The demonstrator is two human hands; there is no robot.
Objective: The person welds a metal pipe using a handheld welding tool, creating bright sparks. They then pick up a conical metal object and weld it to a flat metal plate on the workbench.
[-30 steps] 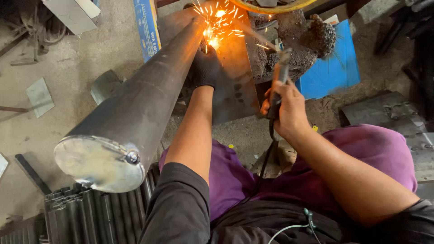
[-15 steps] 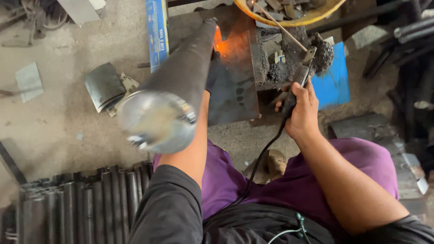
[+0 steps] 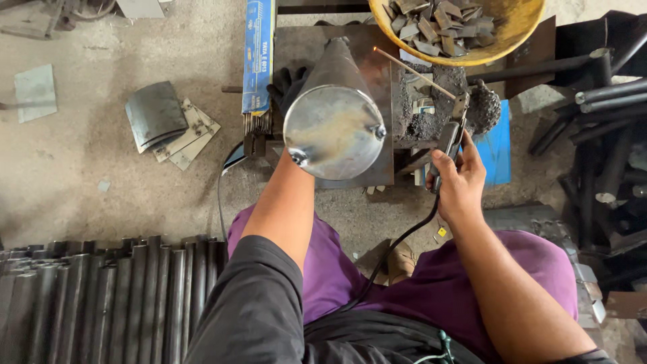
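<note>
2 hands are at work over a small steel work plate at the far centre of the scene. The left hand, in a dark glove, reaches along the left side of a capped steel pipe; the pipe points up toward the camera, its round end cap nearest the lens and its far end down on the plate. The pipe hides most of the glove, so the spread of the left fingers cannot be told; the glove appears to steady the pipe from its left.

The right hand is bare and clenched around the handle of an electrode holder, fingers wrapped tight, with a black cable trailing near over the purple trousers. A thin welding rod runs from the holder far and left, its tip just right of the pipe's far end, above the plate. No arc shows.

Judgement on method: the pipe should be held rigid before the rod meets the joint; the rod tip wants a steady, short gap at the seam, and the cable should hang slack so it does not drag the wrist. The bare right hand is close to the weld zone, a burn risk.

Nearby: a yellow bowl of metal offcuts far right, a blue box of rods left of the pipe, stacked pipes near left.
</note>
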